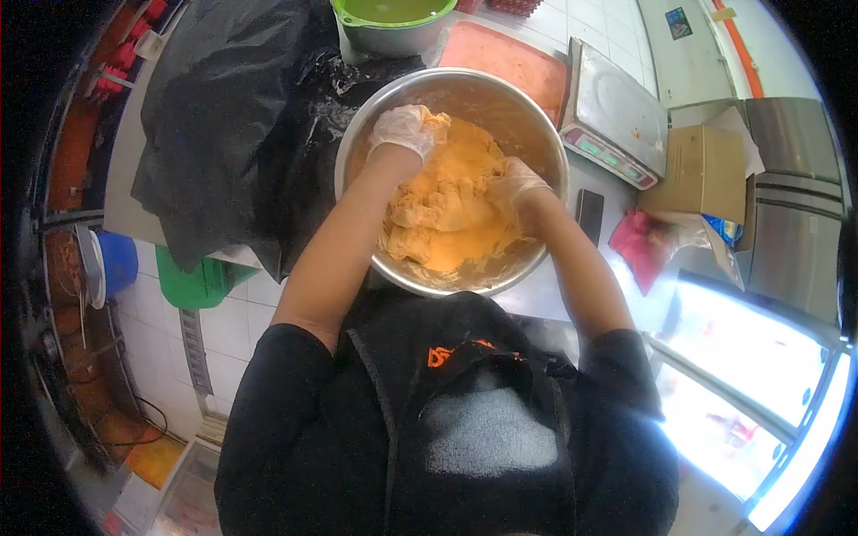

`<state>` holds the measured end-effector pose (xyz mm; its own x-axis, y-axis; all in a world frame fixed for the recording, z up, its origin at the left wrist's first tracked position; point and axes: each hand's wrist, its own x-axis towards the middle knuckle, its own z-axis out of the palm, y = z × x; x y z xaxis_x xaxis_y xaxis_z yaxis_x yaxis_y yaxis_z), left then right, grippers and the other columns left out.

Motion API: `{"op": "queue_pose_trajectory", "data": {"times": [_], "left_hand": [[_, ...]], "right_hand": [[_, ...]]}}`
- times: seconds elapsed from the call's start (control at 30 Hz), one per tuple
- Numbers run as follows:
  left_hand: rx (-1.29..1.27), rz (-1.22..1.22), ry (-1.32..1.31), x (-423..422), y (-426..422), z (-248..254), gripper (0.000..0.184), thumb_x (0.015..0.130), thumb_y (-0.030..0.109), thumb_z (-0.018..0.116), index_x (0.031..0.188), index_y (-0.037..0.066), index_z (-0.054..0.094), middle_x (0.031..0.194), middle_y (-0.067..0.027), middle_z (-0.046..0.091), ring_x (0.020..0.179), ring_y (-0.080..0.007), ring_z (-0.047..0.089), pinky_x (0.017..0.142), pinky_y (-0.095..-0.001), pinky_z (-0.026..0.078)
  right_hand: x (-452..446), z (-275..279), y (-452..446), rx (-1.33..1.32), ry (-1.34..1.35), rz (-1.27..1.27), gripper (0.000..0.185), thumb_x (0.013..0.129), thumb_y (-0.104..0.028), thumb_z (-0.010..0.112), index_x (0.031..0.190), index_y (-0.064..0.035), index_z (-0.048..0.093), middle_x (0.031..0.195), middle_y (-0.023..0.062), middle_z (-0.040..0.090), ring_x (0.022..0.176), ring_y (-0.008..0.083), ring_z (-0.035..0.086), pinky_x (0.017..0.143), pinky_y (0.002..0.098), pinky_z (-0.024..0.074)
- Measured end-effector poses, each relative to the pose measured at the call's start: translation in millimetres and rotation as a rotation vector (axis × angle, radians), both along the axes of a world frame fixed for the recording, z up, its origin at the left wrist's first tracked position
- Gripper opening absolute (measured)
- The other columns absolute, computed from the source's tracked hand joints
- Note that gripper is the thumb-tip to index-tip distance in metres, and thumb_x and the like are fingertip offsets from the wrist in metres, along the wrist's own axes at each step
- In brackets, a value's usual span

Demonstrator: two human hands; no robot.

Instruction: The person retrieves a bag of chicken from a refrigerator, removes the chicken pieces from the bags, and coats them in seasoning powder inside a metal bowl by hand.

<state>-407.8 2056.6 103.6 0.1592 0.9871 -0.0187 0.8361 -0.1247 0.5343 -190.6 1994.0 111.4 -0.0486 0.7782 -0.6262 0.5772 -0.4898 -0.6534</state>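
Observation:
A large steel bowl [556,147] holds an orange floury mix [460,246] with lumpy coated pieces [424,210] in it; what lies under the coating I cannot make out. My left hand [407,129], in a clear plastic glove, is at the bowl's back left. Its fingers are curled round an orange-coated lump [438,123]. On the bowl's right side my right hand [520,188], gloved likewise, presses against the mix. Its fingertips are hidden by the glove and the orange mix.
A green-rimmed tub [393,31] and a pinkish-orange tray [514,58] stand behind the bowl. To the right are a scale [617,107], a phone [590,214], a red cloth-like bundle [639,246] and a cardboard box [706,174]. Black plastic sheeting [223,116] covers the left side.

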Motion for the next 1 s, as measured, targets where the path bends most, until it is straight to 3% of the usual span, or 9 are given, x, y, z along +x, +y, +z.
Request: {"op": "queue_pose_trajectory", "data": {"times": [0.27,0.33,0.4,0.47,0.53,0.6,0.7,0.77,1.0], "left_hand": [[-0.207,0.059,-0.036,2,4,7,0.028,0.085,0.030,0.056,0.102,0.011,0.067,0.105,-0.0148,0.066,0.102,-0.0333,0.062,0.089,-0.0416,0.048],[-0.361,0.187,-0.454,1,3,-4,0.019,0.084,0.020,0.062,0.097,0.007,0.068,0.088,-0.0083,0.069,0.081,-0.0196,0.064,0.075,-0.0341,0.050],[-0.348,0.171,-0.492,-8,25,-62,0.022,0.085,0.023,0.062,0.100,0.008,0.068,0.093,-0.0098,0.068,0.086,-0.0219,0.064,0.078,-0.0340,0.049],[-0.338,0.154,-0.529,-7,28,-65,0.025,0.085,0.025,0.062,0.104,0.010,0.068,0.098,-0.0112,0.068,0.092,-0.0242,0.064,0.080,-0.0338,0.048],[-0.522,0.280,-1.135,-3,12,-20,0.018,0.088,0.015,0.061,0.102,0.005,0.067,0.095,-0.0058,0.067,0.087,-0.0166,0.061,0.078,-0.0305,0.048],[-0.546,0.285,-1.092,-1,13,-20,0.016,0.089,0.012,0.060,0.101,0.003,0.067,0.094,-0.0043,0.067,0.086,-0.0150,0.059,0.078,-0.0302,0.048],[-0.598,0.269,-1.064,-4,15,-34,0.016,0.090,0.010,0.060,0.101,0.002,0.067,0.094,-0.0030,0.066,0.085,-0.0137,0.058,0.077,-0.0297,0.048],[-0.629,0.243,-1.073,-4,13,-32,0.016,0.089,0.012,0.061,0.102,0.003,0.067,0.094,-0.0032,0.066,0.084,-0.0140,0.059,0.076,-0.0295,0.048],[-0.565,0.127,-0.625,4,-1,12,0.015,0.088,0.012,0.063,0.099,0.004,0.069,0.091,-0.0032,0.067,0.081,-0.0125,0.059,0.075,-0.0276,0.048]], "right_hand": [[18,1,5,0.013,0.096,-0.154,0.022,0.086,-0.019,0.064,0.098,-0.0014,0.068,0.081,0.0086,0.067,0.070,0.0146,0.060,0.064,0.0316,0.0476],[26,-11,5,0.023,0.202,-0.226,0.021,0.086,-0.016,0.062,0.100,-0.0021,0.068,0.084,0.0088,0.068,0.072,0.0149,0.060,0.066,0.0312,0.0483],[40,-29,7,0.031,0.312,-0.299,0.021,0.086,-0.014,0.061,0.102,-0.0027,0.067,0.087,0.0091,0.068,0.075,0.0153,0.060,0.068,0.0308,0.0491],[50,-34,5,0.408,0.207,0.047,0.018,0.088,-0.009,0.058,0.104,-0.0030,0.065,0.097,0.0076,0.066,0.084,0.0140,0.061,0.071,0.0287,0.0501],[36,14,-4,0.514,0.014,0.215,0.018,0.089,-0.007,0.055,0.105,-0.0028,0.064,0.100,0.0075,0.065,0.088,0.0145,0.062,0.074,0.0279,0.0504],[37,9,-2,0.491,-0.136,0.266,0.019,0.089,-0.007,0.054,0.105,-0.0025,0.064,0.101,0.0079,0.065,0.088,0.0155,0.062,0.075,0.0278,0.0504],[46,-41,9,0.476,0.297,0.132,0.021,0.091,-0.010,0.052,0.106,-0.0033,0.064,0.101,0.0091,0.065,0.090,0.0177,0.062,0.080,0.0312,0.0501],[6,41,-6,0.047,0.097,-0.220,0.023,0.093,-0.013,0.049,0.109,-0.0038,0.064,0.100,0.0097,0.065,0.091,0.0190,0.062,0.083,0.0330,0.0495],[18,-35,5,0.122,0.135,-0.346,0.022,0.082,-0.015,0.057,0.099,-0.0060,0.067,0.085,0.0157,0.066,0.085,0.0279,0.066,0.073,0.0414,0.0523]]}}
